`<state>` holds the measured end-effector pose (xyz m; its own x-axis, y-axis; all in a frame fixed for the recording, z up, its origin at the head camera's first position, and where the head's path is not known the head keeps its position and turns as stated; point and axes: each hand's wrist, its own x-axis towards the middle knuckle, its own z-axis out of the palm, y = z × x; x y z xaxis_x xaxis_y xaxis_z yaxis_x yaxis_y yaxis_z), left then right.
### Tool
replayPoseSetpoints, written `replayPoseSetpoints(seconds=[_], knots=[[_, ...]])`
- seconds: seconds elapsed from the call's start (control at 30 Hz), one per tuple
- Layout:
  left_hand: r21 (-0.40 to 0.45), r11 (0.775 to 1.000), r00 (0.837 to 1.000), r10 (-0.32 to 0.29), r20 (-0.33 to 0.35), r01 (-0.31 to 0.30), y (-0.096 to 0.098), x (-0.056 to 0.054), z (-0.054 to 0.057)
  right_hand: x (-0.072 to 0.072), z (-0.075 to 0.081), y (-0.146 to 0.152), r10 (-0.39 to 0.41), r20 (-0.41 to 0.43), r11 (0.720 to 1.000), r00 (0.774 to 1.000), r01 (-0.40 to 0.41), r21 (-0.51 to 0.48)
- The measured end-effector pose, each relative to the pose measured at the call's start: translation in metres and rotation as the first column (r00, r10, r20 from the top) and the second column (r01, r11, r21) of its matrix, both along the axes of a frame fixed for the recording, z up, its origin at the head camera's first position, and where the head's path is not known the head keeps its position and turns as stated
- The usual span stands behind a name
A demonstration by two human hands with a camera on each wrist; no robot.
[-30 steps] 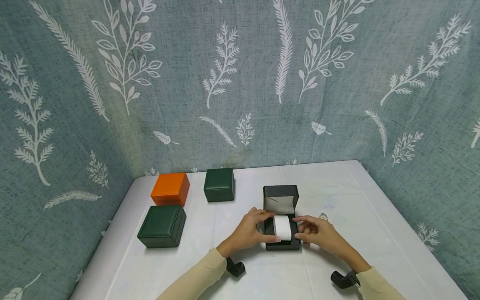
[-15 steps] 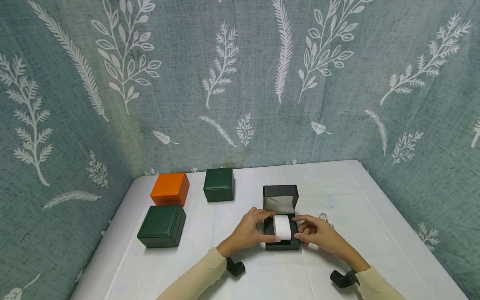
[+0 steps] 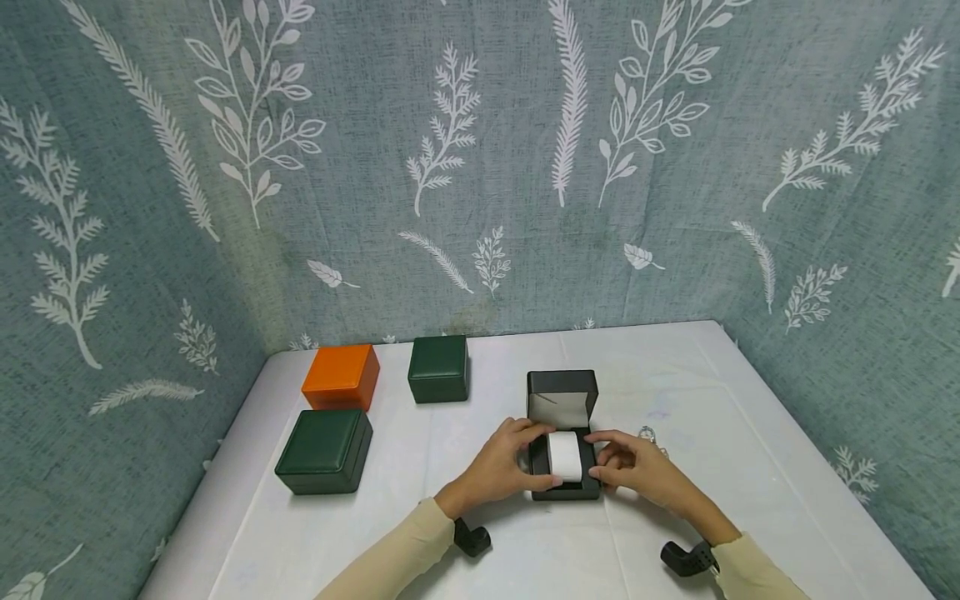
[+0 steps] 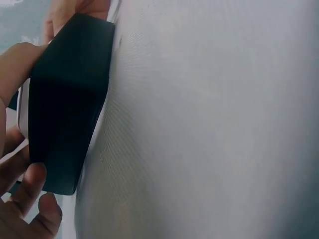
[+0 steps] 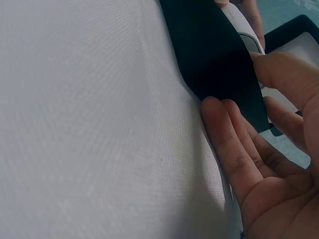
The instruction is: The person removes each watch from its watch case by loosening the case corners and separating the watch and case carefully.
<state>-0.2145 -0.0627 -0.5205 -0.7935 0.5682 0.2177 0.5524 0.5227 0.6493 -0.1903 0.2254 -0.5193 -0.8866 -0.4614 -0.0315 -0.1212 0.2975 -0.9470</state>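
A black watch box stands on the table with its lid raised, showing a pale lining. Inside it sits a white watch cushion. My left hand reaches in from the left and holds the cushion between thumb and index finger, at its near and far ends. At the right wall, my right hand steadies the box, thumb and index fingertips at the rim. In the right wrist view its other fingers lie against the outer wall. Partly behind the right hand lies a silvery watch.
To the left on the white-covered table are an orange box, a larger green box and a smaller green box, all with lids down. Patterned cloth rises behind and at both sides.
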Motion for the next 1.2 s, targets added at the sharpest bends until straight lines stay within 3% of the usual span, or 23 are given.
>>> replayPoseSetpoints(seconds=[0.47, 0.83, 1.03, 1.2], knots=[[-0.005, 0.998, 0.997, -0.070, -0.043, 0.069, -0.002, -0.001, 0.000, 0.001, 0.001, 0.000, -0.012, 0.008, 1.000, 1.000, 0.013, -0.009], [0.042, 0.991, 0.992, -0.125, 0.003, 0.125, -0.005, -0.003, 0.000, 0.002, 0.000, 0.000, -0.018, 0.040, 0.999, 0.999, 0.020, -0.040], [0.131, 0.988, 0.996, -0.086, 0.020, 0.083, -0.013, -0.004, 0.000, 0.002, -0.004, 0.004, -0.045, 0.049, 0.997, 0.998, 0.048, -0.054], [0.148, 0.989, 1.000, -0.024, 0.009, 0.022, -0.021, -0.007, 0.001, 0.003, -0.002, 0.006, 0.015, 0.070, 0.998, 0.997, -0.010, -0.069]])
